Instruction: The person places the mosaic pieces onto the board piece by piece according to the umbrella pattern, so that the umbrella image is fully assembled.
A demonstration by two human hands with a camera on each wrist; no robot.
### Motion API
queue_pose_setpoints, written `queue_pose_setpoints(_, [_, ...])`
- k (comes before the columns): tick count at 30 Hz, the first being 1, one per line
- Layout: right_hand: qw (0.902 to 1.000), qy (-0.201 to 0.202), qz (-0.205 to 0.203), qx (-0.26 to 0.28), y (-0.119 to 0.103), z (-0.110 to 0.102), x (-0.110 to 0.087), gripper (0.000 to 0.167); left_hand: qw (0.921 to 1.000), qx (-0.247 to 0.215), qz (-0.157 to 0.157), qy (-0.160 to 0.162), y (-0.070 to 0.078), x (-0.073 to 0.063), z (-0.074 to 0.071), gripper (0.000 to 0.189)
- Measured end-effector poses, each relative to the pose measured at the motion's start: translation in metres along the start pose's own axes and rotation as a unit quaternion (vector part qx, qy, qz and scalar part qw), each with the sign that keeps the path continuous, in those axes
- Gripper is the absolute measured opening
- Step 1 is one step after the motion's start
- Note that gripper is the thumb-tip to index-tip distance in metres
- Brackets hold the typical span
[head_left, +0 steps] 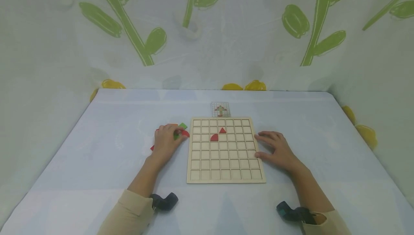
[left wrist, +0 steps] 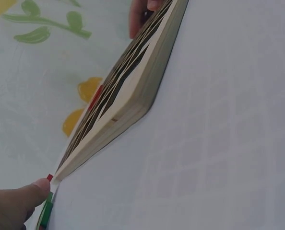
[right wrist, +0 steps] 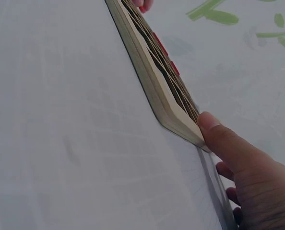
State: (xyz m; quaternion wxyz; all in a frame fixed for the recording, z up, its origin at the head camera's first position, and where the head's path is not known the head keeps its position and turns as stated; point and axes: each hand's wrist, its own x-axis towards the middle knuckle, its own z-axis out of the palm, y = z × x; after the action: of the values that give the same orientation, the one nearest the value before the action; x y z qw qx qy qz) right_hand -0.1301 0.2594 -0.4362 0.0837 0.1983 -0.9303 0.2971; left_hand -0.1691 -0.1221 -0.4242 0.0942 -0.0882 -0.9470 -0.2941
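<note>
A square wooden grid board (head_left: 226, 164) lies flat on the table. Just off its left edge, my left hand (head_left: 166, 139) pinches a red tile with a rounded edge (head_left: 185, 133) between thumb and fingers. Green tiles (head_left: 183, 125) and other coloured pieces lie around and under that hand, partly hidden by it. On the right, my right hand (head_left: 276, 148) rests against the board's side, fingers spread and its thumb (right wrist: 210, 120) touching the rim. Inside the grid sit a red triangle (head_left: 222, 130) and, diagonally below it to the left, a red quarter-circle tile (head_left: 214, 137).
A small card (head_left: 220, 109) with a gridded tree-like picture lies against the board's far edge. The white table (head_left: 129, 177) meets a pale wall covering (head_left: 245, 48) with painted green leaves behind and at the sides.
</note>
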Motion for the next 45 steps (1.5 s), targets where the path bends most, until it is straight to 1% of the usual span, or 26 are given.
queue_pose_setpoints(4, [1.0000, 0.000, -0.001, 0.002, 0.000, 0.000, 0.000, 0.057, 0.9998, -0.016, 0.000, 0.008, 0.003, 0.000, -0.001, 0.032])
queue_pose_setpoints(8, [1.0000, -0.001, 0.001, 0.006, 0.000, -0.001, 0.001, 0.057, 0.9994, -0.035, -0.004, 0.004, 0.007, 0.000, -0.002, 0.032])
queue_pose_setpoints(16, [0.9999, -0.006, 0.012, 0.003, -0.001, -0.002, 0.000, 0.057, 0.9983, -0.058, -0.009, -0.003, 0.018, -0.001, -0.005, 0.032])
queue_pose_setpoints(22, [0.9998, -0.008, 0.016, 0.007, -0.001, -0.002, 0.000, 0.058, 0.9981, -0.060, -0.012, -0.006, 0.024, -0.001, -0.005, 0.034])
queue_pose_setpoints(26, [0.9999, -0.004, 0.012, 0.008, -0.001, -0.002, -0.001, 0.057, 0.9978, -0.063, -0.017, -0.014, 0.029, -0.001, -0.004, 0.035])
queue_pose_setpoints(31, [0.9999, -0.002, 0.010, 0.008, -0.001, -0.002, 0.000, 0.058, 0.9961, -0.078, -0.032, -0.023, 0.037, 0.000, 0.000, 0.037])
queue_pose_setpoints(36, [0.9999, -0.008, 0.013, 0.007, -0.002, -0.001, 0.000, 0.059, 0.9958, -0.074, -0.044, -0.031, 0.042, 0.000, 0.007, 0.038])
queue_pose_setpoints(38, [0.9999, -0.008, 0.012, 0.005, -0.001, 0.000, 0.000, 0.059, 0.9960, -0.073, -0.041, -0.032, 0.045, 0.001, 0.008, 0.039])
queue_pose_setpoints(42, [1.0000, -0.004, 0.005, 0.001, -0.001, 0.000, 0.000, 0.059, 0.9958, -0.083, -0.019, -0.034, 0.051, 0.001, 0.010, 0.038])
queue_pose_setpoints(45, [1.0000, -0.004, 0.008, 0.000, -0.002, 0.000, 0.000, 0.059, 0.9953, -0.090, 0.000, -0.034, 0.055, 0.003, 0.012, 0.036])
